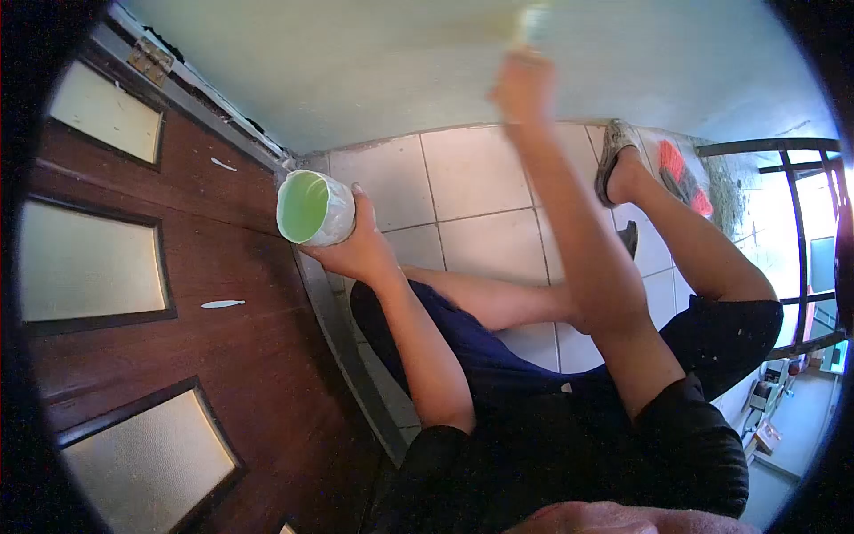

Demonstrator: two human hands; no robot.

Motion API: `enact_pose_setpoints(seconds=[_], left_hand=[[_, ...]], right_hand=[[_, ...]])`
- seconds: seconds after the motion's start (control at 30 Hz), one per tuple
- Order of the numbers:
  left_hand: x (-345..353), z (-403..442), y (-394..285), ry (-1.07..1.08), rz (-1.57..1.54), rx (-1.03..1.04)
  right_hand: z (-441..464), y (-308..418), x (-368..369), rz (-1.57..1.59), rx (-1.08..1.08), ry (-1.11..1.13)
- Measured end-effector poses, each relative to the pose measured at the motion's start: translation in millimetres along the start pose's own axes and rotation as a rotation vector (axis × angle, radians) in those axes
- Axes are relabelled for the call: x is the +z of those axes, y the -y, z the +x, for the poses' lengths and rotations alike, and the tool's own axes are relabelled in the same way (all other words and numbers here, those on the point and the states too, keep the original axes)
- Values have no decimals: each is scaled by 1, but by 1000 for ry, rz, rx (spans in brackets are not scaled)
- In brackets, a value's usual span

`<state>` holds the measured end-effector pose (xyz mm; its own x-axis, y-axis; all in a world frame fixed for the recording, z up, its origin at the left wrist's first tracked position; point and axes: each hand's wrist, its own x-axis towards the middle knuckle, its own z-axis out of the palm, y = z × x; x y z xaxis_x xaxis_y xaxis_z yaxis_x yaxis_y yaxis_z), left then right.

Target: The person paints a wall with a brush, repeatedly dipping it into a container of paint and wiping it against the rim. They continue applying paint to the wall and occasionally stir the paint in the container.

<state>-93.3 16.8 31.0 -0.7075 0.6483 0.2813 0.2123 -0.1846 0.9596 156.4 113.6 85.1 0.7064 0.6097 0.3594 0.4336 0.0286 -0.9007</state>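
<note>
My left hand (360, 245) is wrapped round a white plastic tub (336, 218), which is tilted so that its mouth faces the door. Light green paint (304, 206) coats the inside, and pale smears mark the outside. My right hand (525, 89) is raised in front of the wall and closed round a paintbrush (534, 25), which is smeared by motion. Whether the bristles touch the pale green wall (382, 71) cannot be made out.
A brown door (222, 267) with frosted panes stands at the left, by a grey frame (342, 365). White tiles (485, 240) cover the floor. A red and grey cloth (683, 178) lies near my sandalled foot (618, 165). Dark metal bars (801, 231) rise at the right.
</note>
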Motion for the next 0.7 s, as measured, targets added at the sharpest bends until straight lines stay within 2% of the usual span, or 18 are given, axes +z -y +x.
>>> enact_pose_setpoints(seconds=[0.1,0.13,0.17,0.23,0.27,0.33,0.47,0.57,0.63,0.67,0.7], left_hand=[[3,0,-2,25,27,-3],[4,0,3,18,-26,11],[5,-1,3,20,-53,18],[4,-4,1,25,-45,-8],[4,-5,0,33,-28,-21],[5,-8,-1,31,33,-17],[8,-9,4,28,103,-5],[10,-16,4,43,116,28],[14,-20,5,55,87,49],[15,-21,8,83,165,135],[15,-23,8,95,206,186]], right_hand=[[-50,50,51,-140,-7,97],[-64,67,42,-156,-40,196],[-74,69,31,-158,-35,190],[-85,67,16,328,224,501],[-78,60,7,329,230,488],[-50,25,-24,64,153,585],[33,-43,-108,-48,212,409],[63,-81,-164,76,304,317],[68,-90,-180,177,415,141],[69,-99,-177,190,411,141],[73,-126,-165,42,314,-73]])
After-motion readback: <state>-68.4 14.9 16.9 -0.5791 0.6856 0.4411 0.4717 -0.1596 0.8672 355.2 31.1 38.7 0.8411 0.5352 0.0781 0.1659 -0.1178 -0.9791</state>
